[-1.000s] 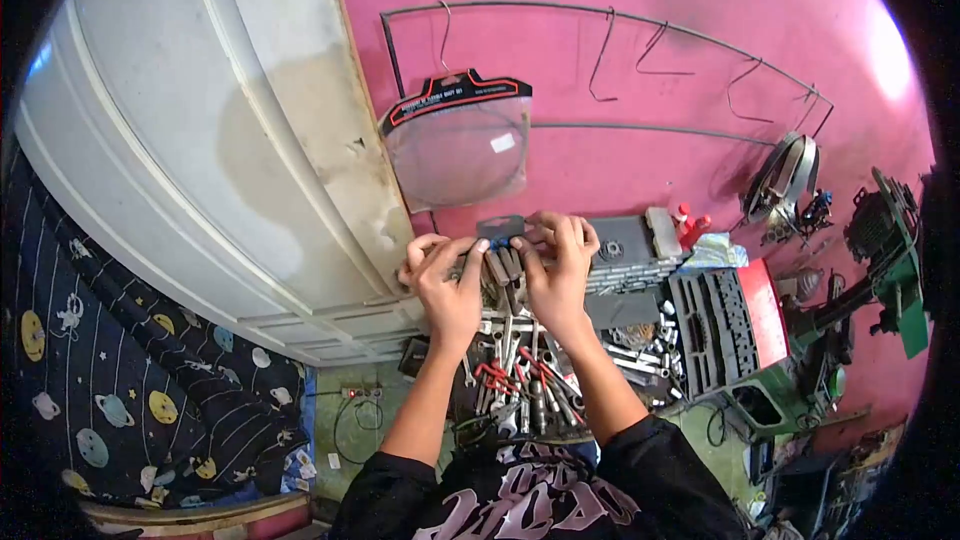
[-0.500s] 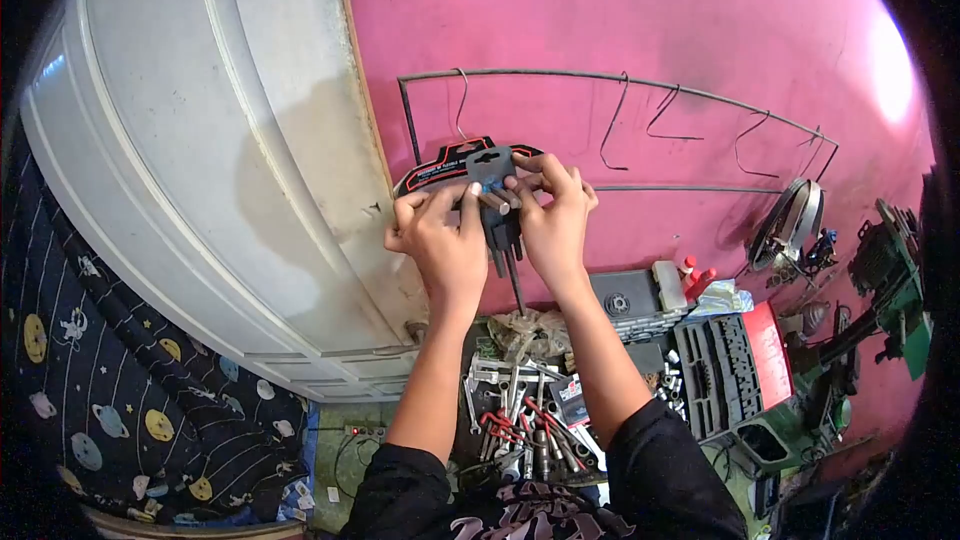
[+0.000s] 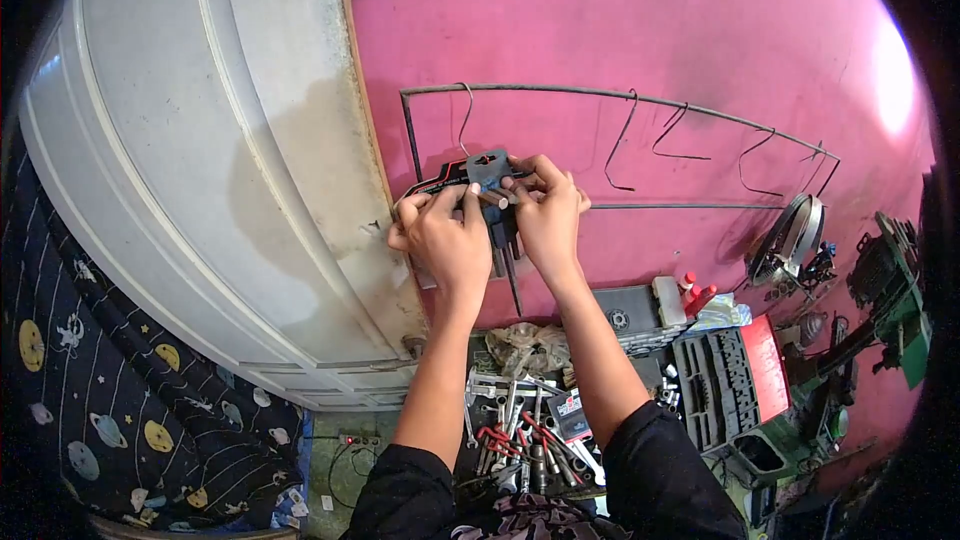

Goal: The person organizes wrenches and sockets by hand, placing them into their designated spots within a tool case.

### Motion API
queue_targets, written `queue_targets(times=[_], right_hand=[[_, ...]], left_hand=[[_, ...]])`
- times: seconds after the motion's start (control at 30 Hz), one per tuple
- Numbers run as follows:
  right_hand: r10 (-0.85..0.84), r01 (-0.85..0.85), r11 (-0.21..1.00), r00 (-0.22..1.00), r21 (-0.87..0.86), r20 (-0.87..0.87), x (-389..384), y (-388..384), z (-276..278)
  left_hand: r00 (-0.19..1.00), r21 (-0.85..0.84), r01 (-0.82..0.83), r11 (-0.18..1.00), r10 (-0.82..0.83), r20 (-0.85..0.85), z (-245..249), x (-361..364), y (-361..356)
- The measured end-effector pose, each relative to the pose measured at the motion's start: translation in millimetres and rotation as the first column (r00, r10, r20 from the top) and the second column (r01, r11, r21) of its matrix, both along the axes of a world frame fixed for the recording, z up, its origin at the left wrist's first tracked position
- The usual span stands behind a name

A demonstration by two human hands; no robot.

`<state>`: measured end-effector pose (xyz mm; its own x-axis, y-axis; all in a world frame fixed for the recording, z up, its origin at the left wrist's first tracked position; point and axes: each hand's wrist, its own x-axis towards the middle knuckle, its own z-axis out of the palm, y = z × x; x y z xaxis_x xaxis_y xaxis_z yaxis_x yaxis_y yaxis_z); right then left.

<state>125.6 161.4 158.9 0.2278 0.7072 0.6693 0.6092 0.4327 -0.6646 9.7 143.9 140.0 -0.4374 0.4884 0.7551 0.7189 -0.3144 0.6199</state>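
Note:
A hex key set (image 3: 488,166) with a grey slotted hang tab is held up in front of the wall, its dark keys pointing down. My left hand (image 3: 445,235) is closed, with thumb and fingers gripping the left side of its holder. From the right, my right hand (image 3: 550,225) pinches the same holder near the tab. One thick key end faces me between the two thumbs. Right behind the set is a black and red package (image 3: 438,180), below a wire hook (image 3: 466,120); my fingers partly cover it.
A metal rail (image 3: 560,91) with several wire hooks runs along the pink wall. Below lie many wrenches and pliers (image 3: 515,430), a crumpled plastic bag (image 3: 530,348) and an open socket case (image 3: 712,380). A white door (image 3: 290,190) stands left; a green machine (image 3: 890,310) is at right.
The view has tilted slightly upward, so rail and tools sit lower in the picture. Both hands keep their grip on the hex key set, which has turned only a little.

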Motion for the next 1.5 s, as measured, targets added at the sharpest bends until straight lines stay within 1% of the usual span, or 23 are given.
queue_targets(times=[0.03,0.1,0.2,0.33,0.43,0.5,0.63,0.7,0.73,0.8,0.87,0.93,1.0,1.03,1.1,1.2,1.27,1.3,1.33,1.37,1.4,1.43,1.5], right_hand=[[0.0,0.0,1.0,1.0,-0.002,0.001,0,1,0],[-0.016,0.016,1.0,1.0,-0.018,0.009,-1,2,-1],[0.001,-0.001,0.999,1.0,-0.034,-0.003,0,7,-5],[-0.025,0.025,0.999,1.0,-0.019,0.006,-2,11,-12],[-0.011,0.011,0.996,1.0,-0.084,0.004,-3,14,-17],[-0.046,0.046,0.999,0.999,-0.006,0.021,-6,13,-19],[-0.042,0.043,0.999,0.999,-0.032,0.035,-6,13,-25],[-0.051,0.047,0.998,0.996,0.052,0.07,-5,12,-32],[-0.058,0.056,0.998,0.996,0.037,0.068,-5,10,-35],[-0.007,-0.003,0.992,0.996,0.123,0.084,-4,6,-40],[-0.009,0.003,0.997,0.997,0.081,0.078,-1,-2,-43],[-0.051,0.031,0.99,0.988,0.135,0.144,6,-12,-49],[-0.077,0.062,0.993,0.987,0.104,0.144,19,-24,-62],[-0.079,0.063,0.992,0.986,0.108,0.149,28,-33,-69],[-0.099,0.087,0.993,0.984,0.085,0.151,45,-56,-86],[-0.124,0.135,0.988,0.982,-0.072,0.141,77,-98,-130],[-0.17,0.189,0.969,0.977,-0.159,0.128,99,-127,-170],[-0.185,0.215,0.951,0.971,-0.222,0.152,110,-143,-192],[-0.198,0.242,0.929,0.964,-0.282,0.175,122,-159,-213],[-0.196,0.262,0.901,0.957,-0.346,0.215,134,-176,-233],[-0.19,0.283,0.868,0.948,-0.409,0.254,145,-193,-251],[-0.186,0.289,0.848,0.947,-0.445,0.261,154,-210,-267],[-0.184,0.334,0.765,0.933,-0.551,0.31,168,-240,-294]], left_hand=[[1.0,-0.002,0.0,1.0,0.0,0.001,0,0,0],[1.0,-0.103,0.015,0.995,-0.016,-0.016,2,0,-2],[1.0,-0.033,0.018,0.999,-0.017,0.011,-4,0,6],[1.0,-0.044,0.021,0.999,-0.021,0.009,-14,0,15],[1.0,-0.024,0.014,1.0,-0.013,0.026,-22,-1,22],[1.0,-0.03,-0.003,1.0,0.004,0.026,-21,-1,21],[1.0,-0.101,0.018,0.995,-0.016,0.015,-17,-1,12],[1.0,-0.049,0.016,0.999,-0.016,-0.012,-22,-1,14],[1.0,-0.064,0.024,0.998,-0.025,-0.014,-25,-2,15],[0.997,-0.002,0.075,0.997,-0.075,0.003,-33,-6,19],[0.998,-0.108,0.054,0.993,-0.056,-0.013,-33,-5,11],[0.994,-0.107,0.093,0.99,-0.097,-0.041,-42,-8,9],[0.99,-0.05,0.11,0.993,-0.113,-0.078,-62,-9,9],[0.991,-0.112,0.11,0.988,-0.118,-0.061,-62,-6,-2],[0.987,-0.142,0.129,0.981,-0.141,-0.076,-83,-4,-13],[0.98,-0.21,0.181,0.961,-0.193,-0.04,-129,-1,-34],[0.977,-0.366,0.13,0.921,-0.182,-0.111,-167,5,-58],[0.968,-0.424,0.153,0.893,-0.221,-0.116,-192,6,-71],[0.963,-0.488,0.156,0.859,-0.243,-0.119,-219,9,-84],[0.951,-0.548,0.228,0.805,-0.305,-0.052,-240,12,-100],[0.938,-0.656,0.232,0.718,-0.343,-0.044,-265,14,-117],[0.926,-0.698,0.255,0.669,-0.377,-0.022,-292,17,-134],[0.914,-0.824,0.219,0.523,-0.406,-0.016,-331,24,-167]])
